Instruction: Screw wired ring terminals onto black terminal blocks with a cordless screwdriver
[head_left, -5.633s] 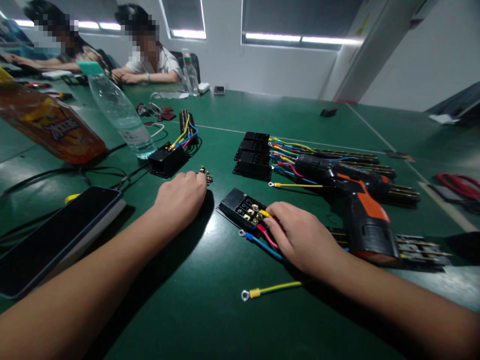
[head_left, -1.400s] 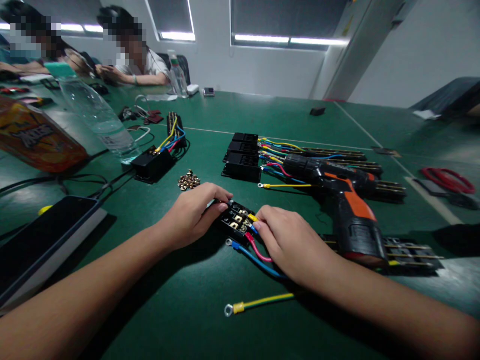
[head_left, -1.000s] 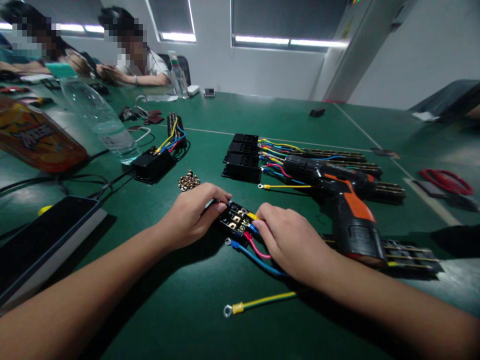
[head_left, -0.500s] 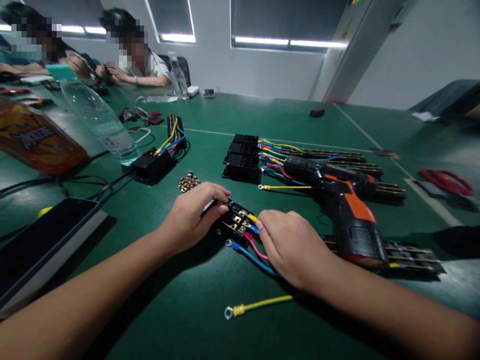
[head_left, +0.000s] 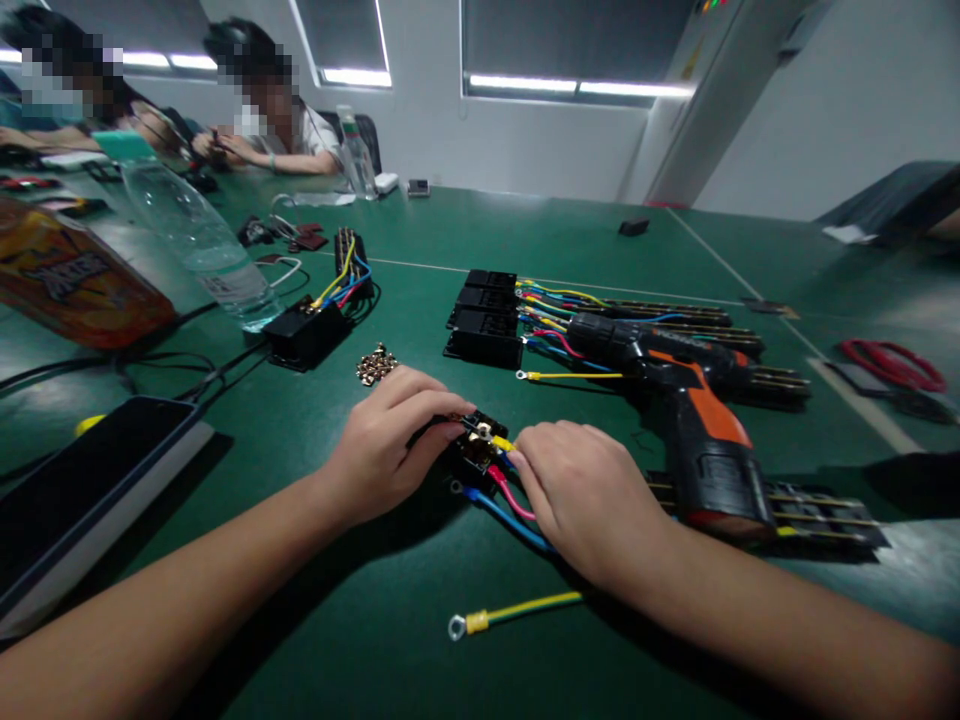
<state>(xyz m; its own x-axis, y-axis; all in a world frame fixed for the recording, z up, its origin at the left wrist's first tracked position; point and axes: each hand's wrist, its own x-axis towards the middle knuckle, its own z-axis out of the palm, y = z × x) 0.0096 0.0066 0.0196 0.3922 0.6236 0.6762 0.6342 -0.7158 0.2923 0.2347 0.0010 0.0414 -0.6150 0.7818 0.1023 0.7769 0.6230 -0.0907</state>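
A black plastic socket block with brass screw terminals (head_left: 474, 455) lies on the table between my hands. My left hand (head_left: 394, 440) reaches over its left side, thumb and forefinger pinched together above the terminals; whatever is between the fingertips is too small to name. My right hand (head_left: 589, 490) is closed on a wire with a yellow-sleeved ring lug (head_left: 501, 442), whose ring sits over a terminal. Beside it a red wire (head_left: 514, 492) runs from the block under the right hand. A blue wire with a ring lug (head_left: 502, 518) and a yellow-green wire (head_left: 525, 607) have free ends on the table.
A small pile of brass screws (head_left: 375, 365) lies beyond my left hand. An orange-black cordless drill (head_left: 697, 420) rests on wired strips at right. Several wired black blocks (head_left: 484, 330) stand behind. A phone (head_left: 97, 490), water bottle (head_left: 199, 235) and orange drink bottle (head_left: 75, 275) are at left.
My left hand has shifted slightly right over the block, covering more of its left side. The yellow lug's ring now shows over a terminal. My right hand has barely moved.
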